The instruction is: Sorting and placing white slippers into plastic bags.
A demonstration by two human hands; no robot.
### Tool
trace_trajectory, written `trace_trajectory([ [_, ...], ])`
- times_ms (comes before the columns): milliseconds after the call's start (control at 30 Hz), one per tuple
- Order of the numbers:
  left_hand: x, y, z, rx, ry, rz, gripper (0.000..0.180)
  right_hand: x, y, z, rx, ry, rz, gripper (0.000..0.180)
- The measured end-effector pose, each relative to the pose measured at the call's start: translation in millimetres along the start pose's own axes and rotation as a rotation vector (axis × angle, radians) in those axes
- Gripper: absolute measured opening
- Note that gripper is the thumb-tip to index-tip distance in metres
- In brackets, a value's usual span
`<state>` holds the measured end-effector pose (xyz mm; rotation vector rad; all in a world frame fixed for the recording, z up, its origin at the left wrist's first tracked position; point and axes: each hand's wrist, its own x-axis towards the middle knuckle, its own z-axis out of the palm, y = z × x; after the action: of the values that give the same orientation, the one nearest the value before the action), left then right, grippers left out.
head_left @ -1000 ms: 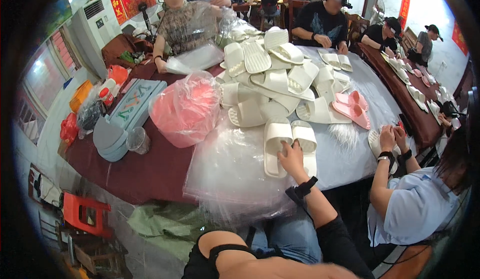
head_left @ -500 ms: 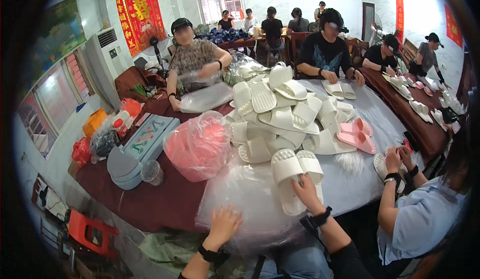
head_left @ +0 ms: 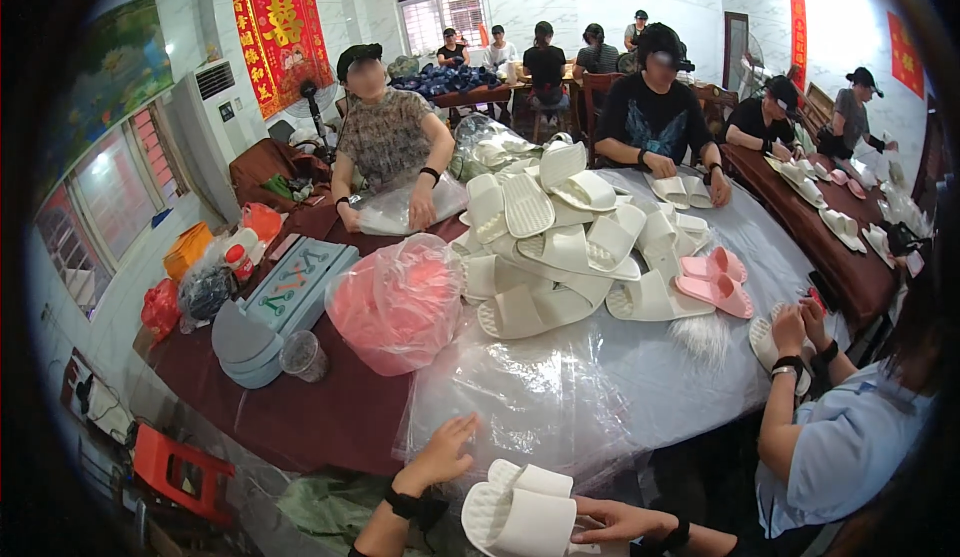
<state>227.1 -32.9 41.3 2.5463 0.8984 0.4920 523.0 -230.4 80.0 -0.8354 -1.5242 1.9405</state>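
In my right hand [head_left: 612, 520] is a pair of white slide slippers [head_left: 515, 519], held at the lower edge, close to my body. The two slippers overlap, and my fingers are at their right side. My left hand [head_left: 446, 449] is open with its fingers stretched out, holding nothing, beside the near edge of the clear plastic bags [head_left: 510, 387]. Beyond them rises a heap of white slippers [head_left: 560, 227]. A pink pair of slippers [head_left: 714, 279] lies at its right side, above a tuft of white fibres [head_left: 700, 337].
Left of the heap sits a clear bag of pink things [head_left: 395, 302], then a grey-blue box [head_left: 290, 292] and a clear plastic cup [head_left: 302, 354]. A red stool [head_left: 185, 472] stands at lower left. Several people work around; one in light blue [head_left: 840, 427] sits close on my right.
My right hand has brought the white pair from in front of the heap down toward me, turning it sideways. My left hand has shifted slightly. The person across now rests both hands on the plastic.
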Motion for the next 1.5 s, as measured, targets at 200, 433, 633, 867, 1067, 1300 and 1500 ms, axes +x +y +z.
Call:
trace_trajectory([
  [200, 8, 9, -26, 0.416, 0.029, -0.072, 0.053, 2, 3, 9, 0.303, -0.006, -0.044, 0.06],
  [433, 4, 1, -7, 0.348, -0.052, -0.115, 0.045, 6, -4, 22, 0.166, -0.051, -0.091, 0.059],
  [633, 26, 28, -18, 0.35, -0.045, -0.067, 0.044, 7, 8, 23, -0.003, -0.04, -0.153, 0.059],
  [867, 35, 66, -20, 0.387, -0.072, 0.016, 0.047, 2, -27, 19, -0.427, 0.039, -0.232, 0.063],
  [1067, 38, 102, -28, 0.386, -0.098, -0.012, 0.047, -12, -40, 21, -0.541, 0.132, -0.267, 0.059],
  [1300, 33, 110, -20, 0.16, -0.094, -0.018, 0.052, -17, -38, 22, -0.654, 0.208, -0.327, 0.055],
  [1500, 29, 124, -11, 0.047, -0.183, -0.099, 0.055, -22, -16, 19, -0.77, 0.383, -0.186, 0.047],
])
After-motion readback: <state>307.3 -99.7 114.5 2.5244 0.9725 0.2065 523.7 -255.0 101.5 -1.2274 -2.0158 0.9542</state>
